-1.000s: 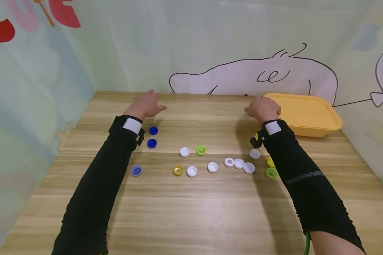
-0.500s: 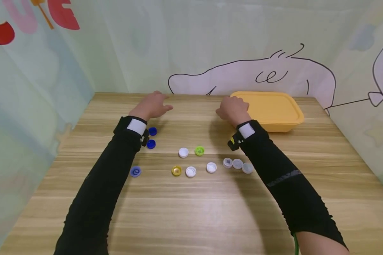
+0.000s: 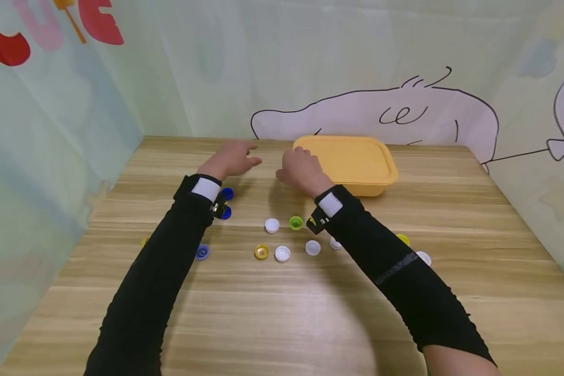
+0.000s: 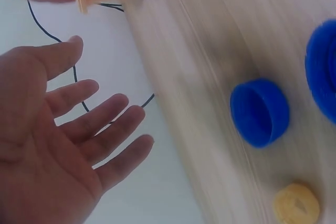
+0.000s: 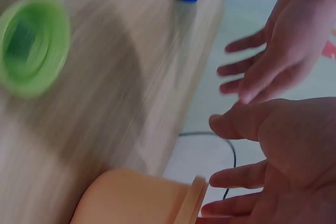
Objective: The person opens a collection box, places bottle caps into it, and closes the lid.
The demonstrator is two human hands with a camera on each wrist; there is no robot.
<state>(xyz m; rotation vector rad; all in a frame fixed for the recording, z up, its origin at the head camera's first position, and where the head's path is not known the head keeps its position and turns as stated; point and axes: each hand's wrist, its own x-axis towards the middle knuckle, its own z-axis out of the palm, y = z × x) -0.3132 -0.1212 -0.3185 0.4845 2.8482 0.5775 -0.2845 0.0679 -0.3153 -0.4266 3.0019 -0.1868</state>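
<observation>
In the head view my right hand (image 3: 303, 168) is at the left end of a yellow lidded plastic box (image 3: 352, 159), its fingers bent over the rim. The right wrist view shows those fingertips at the rim (image 5: 191, 200), the thumb standing apart from it. My left hand (image 3: 232, 159) hovers over the back of the table with nothing in it, fingers spread and loosely bent, just left of the right hand. Below its wrist lie two blue bottle caps (image 3: 227, 194), one partly covered by the wrist camera. A green bottle cap (image 3: 296, 223) lies in front of the right hand.
Several white bottle caps (image 3: 282, 254) and a gold one (image 3: 261, 251) are spread across the middle of the wooden table (image 3: 263, 313). A light blue cap (image 3: 202, 252) lies beside the left sleeve. My right sleeve hides some caps. A printed curtain (image 3: 207, 68) hangs behind the table.
My right hand has slid the yellow box leftward along the back of the table, nearer to my left hand. The left hand has shifted slightly right. The caps have stayed put.
</observation>
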